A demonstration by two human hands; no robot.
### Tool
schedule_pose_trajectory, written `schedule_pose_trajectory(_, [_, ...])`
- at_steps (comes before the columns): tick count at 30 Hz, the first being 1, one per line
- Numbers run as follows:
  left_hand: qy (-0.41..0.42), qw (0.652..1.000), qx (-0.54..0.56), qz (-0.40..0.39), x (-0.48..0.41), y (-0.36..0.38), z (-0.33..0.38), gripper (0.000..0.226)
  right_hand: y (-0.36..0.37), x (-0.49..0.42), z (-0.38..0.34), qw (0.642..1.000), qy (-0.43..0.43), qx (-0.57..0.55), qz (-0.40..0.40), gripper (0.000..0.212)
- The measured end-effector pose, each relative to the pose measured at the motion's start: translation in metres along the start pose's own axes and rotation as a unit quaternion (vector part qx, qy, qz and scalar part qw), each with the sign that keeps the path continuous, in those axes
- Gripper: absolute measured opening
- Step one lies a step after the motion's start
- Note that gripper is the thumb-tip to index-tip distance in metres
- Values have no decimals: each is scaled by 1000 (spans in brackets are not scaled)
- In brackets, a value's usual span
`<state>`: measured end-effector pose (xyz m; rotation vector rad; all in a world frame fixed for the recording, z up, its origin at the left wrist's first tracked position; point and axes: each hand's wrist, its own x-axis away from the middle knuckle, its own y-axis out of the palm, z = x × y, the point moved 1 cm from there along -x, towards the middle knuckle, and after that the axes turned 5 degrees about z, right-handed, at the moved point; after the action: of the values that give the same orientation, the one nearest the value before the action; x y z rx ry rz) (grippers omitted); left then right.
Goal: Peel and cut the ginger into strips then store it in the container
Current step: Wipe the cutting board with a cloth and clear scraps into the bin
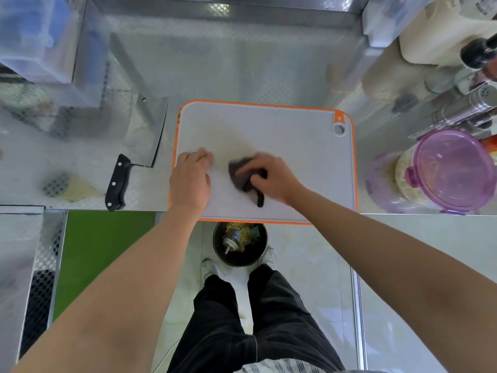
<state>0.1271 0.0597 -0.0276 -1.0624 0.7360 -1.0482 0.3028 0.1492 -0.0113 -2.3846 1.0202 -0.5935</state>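
Mid-frame on the orange-rimmed cutting board (269, 125), R hand (269, 179) grips a dark cloth (238, 175), fingers curled over it, cloth pressed to the board. L hand (191, 179) rests on the board's left edge, fingers loosely bent & blurred, holding nothing. Cleaver (142, 146) lies on the steel counter (215, 71) just left of the board. Right edge of frame: round container (414, 195) w/ purple lid (454, 168); pale strips (403, 164) show through its wall. Bin (240, 254) sits on the floor below the board.

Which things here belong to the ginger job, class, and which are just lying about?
Job: cutting board, cleaver, purple-lidded container, dark cloth gripped by the right hand, left hand resting on the board.
Lying about: metal shaker, dark-capped bottle, clear plastic box.
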Motion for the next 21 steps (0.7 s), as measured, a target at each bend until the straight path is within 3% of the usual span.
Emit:
schedule_pose_trajectory(2, [-1, 1000, -10, -27, 0, -2, 2, 49, 2, -4, 5, 995, 25, 58, 71, 45])
schedule_pose_trajectory(3, [0, 999, -16, -44, 1, -2, 3, 50, 8, 1, 7, 994, 22, 84, 65, 46])
schedule_pose_trajectory(5, [10, 997, -30, -72, 6, -3, 4, 53, 21, 19, 4, 997, -7, 75, -6, 45])
schedule_pose_trajectory(8, [22, 996, -84, -36, 16, -8, 5, 48, 15, 31, -7, 996, 2, 2, -93, 44])
schedule_pose_trajectory(11, [4, 994, -106, -26, 27, -14, 9, 34, 8, 23, 2, 997, 30, 55, 43, 47])
schedule_pose_trajectory(13, [-1, 994, -100, -35, 38, -13, 12, 29, 17, 33, 6, 991, 37, 98, 85, 50])
schedule_pose_trajectory(16, [5, 995, -83, -51, 53, -11, 12, 38, 31, 59, -4, 996, -25, 66, -54, 42])
schedule_pose_trajectory(18, [11, 995, -75, -63, 60, -9, 11, 43, 27, 68, -13, 988, -13, 37, -146, 42])
schedule_pose_trajectory(19, [12, 995, -72, -69, 62, -8, 10, 45, 24, 67, -12, 994, -5, 19, -110, 43])
schedule_pose_trajectory(21, [14, 993, -79, -85, 66, -6, 10, 49, 20, 67, -3, 998, 14, 44, 40, 46])
